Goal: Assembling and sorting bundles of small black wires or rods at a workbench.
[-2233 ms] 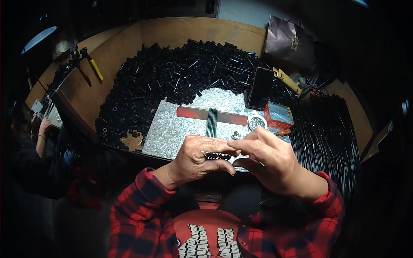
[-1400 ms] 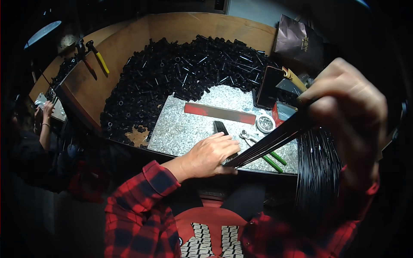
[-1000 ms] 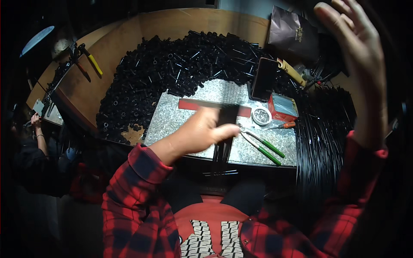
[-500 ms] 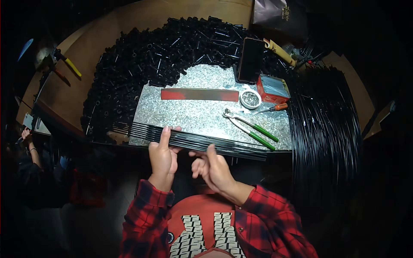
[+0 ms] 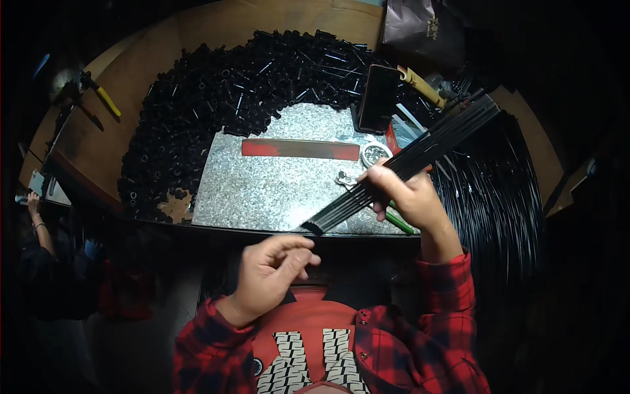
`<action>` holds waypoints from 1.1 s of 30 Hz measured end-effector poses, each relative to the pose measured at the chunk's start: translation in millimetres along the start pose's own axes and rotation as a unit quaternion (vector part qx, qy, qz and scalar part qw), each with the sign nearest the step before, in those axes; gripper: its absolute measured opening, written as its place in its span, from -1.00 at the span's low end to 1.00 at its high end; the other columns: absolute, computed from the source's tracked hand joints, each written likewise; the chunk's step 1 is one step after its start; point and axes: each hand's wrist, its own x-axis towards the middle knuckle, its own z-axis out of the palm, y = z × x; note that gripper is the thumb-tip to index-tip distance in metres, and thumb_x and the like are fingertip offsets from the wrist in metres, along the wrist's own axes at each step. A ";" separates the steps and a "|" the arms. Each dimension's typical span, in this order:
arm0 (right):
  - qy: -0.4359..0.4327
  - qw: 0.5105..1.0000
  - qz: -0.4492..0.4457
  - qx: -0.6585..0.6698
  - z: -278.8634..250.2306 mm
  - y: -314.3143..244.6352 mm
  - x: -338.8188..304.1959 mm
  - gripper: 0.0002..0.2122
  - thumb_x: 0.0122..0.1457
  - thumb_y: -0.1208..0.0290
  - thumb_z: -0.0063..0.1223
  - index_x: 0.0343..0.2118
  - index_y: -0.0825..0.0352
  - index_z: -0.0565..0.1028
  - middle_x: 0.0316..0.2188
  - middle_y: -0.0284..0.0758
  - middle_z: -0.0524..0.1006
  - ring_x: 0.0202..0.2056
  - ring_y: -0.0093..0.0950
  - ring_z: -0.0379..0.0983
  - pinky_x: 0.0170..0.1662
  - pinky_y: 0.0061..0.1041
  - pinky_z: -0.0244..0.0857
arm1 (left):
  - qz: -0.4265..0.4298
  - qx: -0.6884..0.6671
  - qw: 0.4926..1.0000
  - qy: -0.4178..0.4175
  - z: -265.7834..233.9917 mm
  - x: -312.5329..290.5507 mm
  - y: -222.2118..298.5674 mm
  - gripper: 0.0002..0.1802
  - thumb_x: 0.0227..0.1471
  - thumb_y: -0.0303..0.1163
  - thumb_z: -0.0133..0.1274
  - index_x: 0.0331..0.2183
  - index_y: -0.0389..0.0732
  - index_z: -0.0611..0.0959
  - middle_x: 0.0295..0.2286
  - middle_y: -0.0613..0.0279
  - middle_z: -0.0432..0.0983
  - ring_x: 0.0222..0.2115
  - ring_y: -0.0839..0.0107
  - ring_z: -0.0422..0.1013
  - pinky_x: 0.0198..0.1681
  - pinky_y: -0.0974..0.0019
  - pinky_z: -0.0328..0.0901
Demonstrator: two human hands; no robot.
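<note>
A bundle of black rods, slanted over the speckled board, is gripped by the right hand alone while the left hand is left empty, half-curled near its closer end, so rods could be shed if that grip is slackened.

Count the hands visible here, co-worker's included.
3: the left hand, near the lower end of the black rods; the right hand, gripping them; a co-worker's hand at far left. The co-worker's other hand may be hidden.
</note>
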 end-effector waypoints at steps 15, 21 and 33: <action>-0.275 0.937 -0.136 -0.168 65.2 58.1 -27.7 -0.75 0.15 0.35 0.03 -0.15 0.35 0.44 -0.26 -0.09 0.50 -0.19 -0.16 0.44 -0.13 -0.29 0.32 | 0.096 0.111 0.986 -0.079 5.3 65.0 62.0 -0.49 -0.02 -0.55 0.10 0.02 -0.31 0.41 -0.41 0.14 0.61 -0.31 0.56 0.51 -0.25 0.51 0.32; -0.285 0.940 -0.114 -0.149 59.5 48.6 -34.3 -0.68 0.14 0.39 0.03 -0.04 0.34 0.38 -0.12 -0.09 0.45 -0.05 -0.19 0.38 0.00 -0.32 0.26 | 0.104 0.128 0.980 -0.110 9.2 66.0 66.7 -0.64 -0.01 -0.54 0.11 -0.10 -0.32 0.53 -0.62 0.27 0.54 -0.51 0.72 0.45 -0.47 0.59 0.28; -0.277 0.954 -0.110 -0.041 52.5 57.4 -34.3 -0.50 0.06 0.26 0.15 0.03 0.39 0.32 -0.04 -0.19 0.37 0.01 -0.27 0.30 0.06 -0.35 0.17 | 0.209 0.156 0.962 -0.079 7.8 55.1 64.5 -0.63 -0.06 -0.50 0.18 -0.14 -0.26 0.57 -0.63 0.24 0.51 -0.64 0.60 0.44 -0.59 0.54 0.27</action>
